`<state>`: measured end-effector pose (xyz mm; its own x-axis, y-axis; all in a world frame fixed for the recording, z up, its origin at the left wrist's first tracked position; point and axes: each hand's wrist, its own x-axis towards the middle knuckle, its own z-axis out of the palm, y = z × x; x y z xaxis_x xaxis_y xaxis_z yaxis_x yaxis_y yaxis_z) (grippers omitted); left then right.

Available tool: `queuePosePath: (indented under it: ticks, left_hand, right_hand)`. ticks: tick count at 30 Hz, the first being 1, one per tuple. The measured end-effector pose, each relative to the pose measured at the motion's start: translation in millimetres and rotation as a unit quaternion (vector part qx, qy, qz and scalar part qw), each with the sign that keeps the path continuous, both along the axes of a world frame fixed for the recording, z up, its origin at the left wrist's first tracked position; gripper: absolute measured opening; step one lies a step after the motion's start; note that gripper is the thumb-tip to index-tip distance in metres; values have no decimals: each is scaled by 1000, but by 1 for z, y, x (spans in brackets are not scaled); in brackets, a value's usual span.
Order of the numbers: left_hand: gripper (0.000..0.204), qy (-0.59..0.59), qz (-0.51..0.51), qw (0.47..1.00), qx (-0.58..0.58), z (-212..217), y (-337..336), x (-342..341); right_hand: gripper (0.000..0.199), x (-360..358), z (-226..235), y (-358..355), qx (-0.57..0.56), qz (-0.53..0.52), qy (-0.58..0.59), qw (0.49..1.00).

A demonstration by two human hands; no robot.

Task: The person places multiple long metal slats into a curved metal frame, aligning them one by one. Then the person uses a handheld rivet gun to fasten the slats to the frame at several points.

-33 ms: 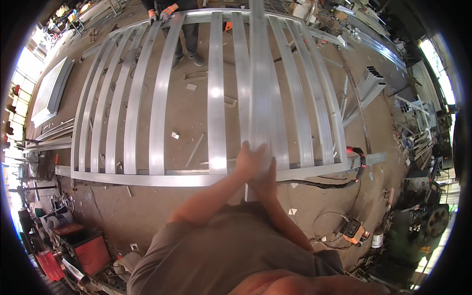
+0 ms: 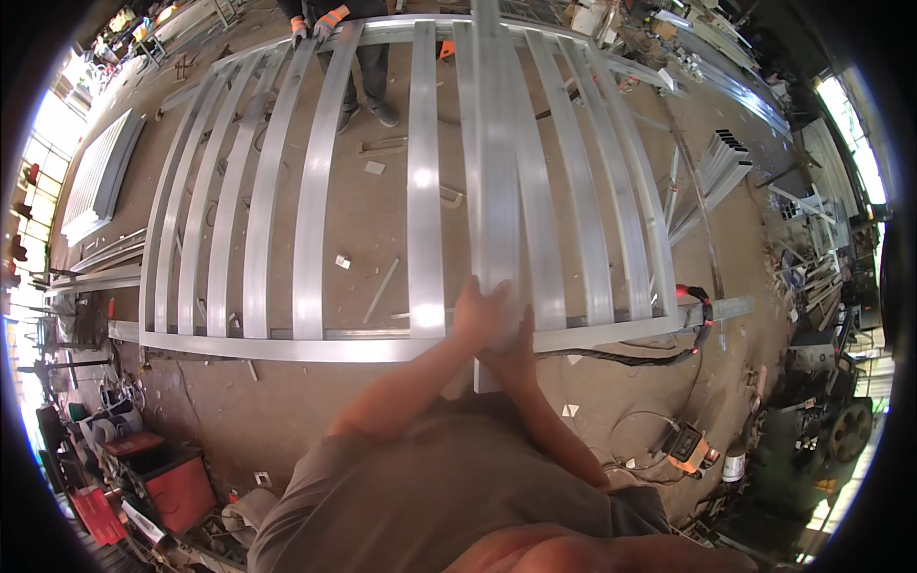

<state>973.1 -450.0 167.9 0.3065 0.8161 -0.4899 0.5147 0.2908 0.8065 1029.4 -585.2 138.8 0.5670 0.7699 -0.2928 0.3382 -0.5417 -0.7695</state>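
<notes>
In the head view, a loose rectangular metal tube [image 2: 495,172] runs lengthwise over the slatted metal frame [image 2: 287,350], right of its middle, with the near end jutting past the frame's near edge toward the person. The left hand [image 2: 481,313] wraps its fingers round the tube close to that edge; the right hand [image 2: 513,359] closes on it just below and to the right. Blur hides how tight either grip is, and whether the tube rests on the slats cannot be told.

At the frame's far edge, toward its left corner, a co-worker's gloved hands [image 2: 328,21] are at the rail. A black cable [image 2: 630,357] lies beside the near right corner.

The step in hand looks like handling the tube over the frame; the next move calls for both hands firm and the tube lined up with the slats.
</notes>
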Motion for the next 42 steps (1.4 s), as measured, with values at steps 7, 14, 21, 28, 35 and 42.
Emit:
queuePosePath:
  ticks: [7,14,21,28,35,42]
  left_hand:
    - [70,-79,102,991,41,-83,42,-69]
    - [50,-184,167,967,-50,-94,83,-99]
    - [44,-145,165,974,-64,-81,121,-124]
    - [45,-164,144,973,-71,-110,155,-152]
    - [45,-160,148,973,-72,-114,169,-171]
    - [45,-188,139,970,-65,-112,179,-176]
  right_hand:
    - [60,-38,-62,32,43,70,95,992]
    - [60,-61,-65,87,-47,65,145,986]
    - [61,-94,-69,125,-34,46,143,988]
    - [60,-127,-77,154,-22,26,126,991]
    - [61,-147,-73,171,-11,15,136,990]
    - [65,-152,-74,180,-62,8,143,988]
